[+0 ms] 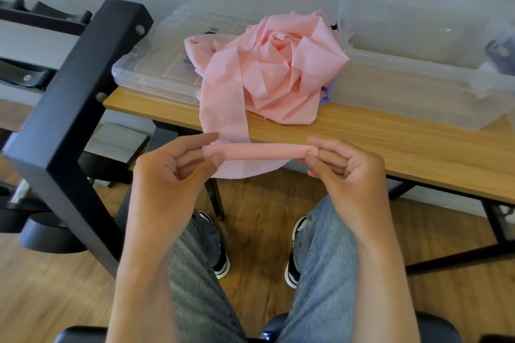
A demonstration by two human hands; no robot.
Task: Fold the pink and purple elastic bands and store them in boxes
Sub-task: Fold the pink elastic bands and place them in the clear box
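A long pink elastic band [267,69] lies in a crumpled heap on the wooden table [390,142], with one strand running down over the front edge. That strand ends in a folded flat strip stretched between my hands. My left hand [172,170] pinches the strip's left end between thumb and fingers. My right hand [345,167] pinches its right end. A bit of purple band [326,95] peeks out under the pink heap's right side. A clear box with its lid on [150,69] stands behind the heap on the left, and a clear open box [418,92] on the right.
A black metal rack frame [75,108] rises at the left, close to my left hand. Black round weights [50,234] sit on the wood floor beneath it. My knees in jeans and black-and-white shoes are below the table edge. A grey wall is behind.
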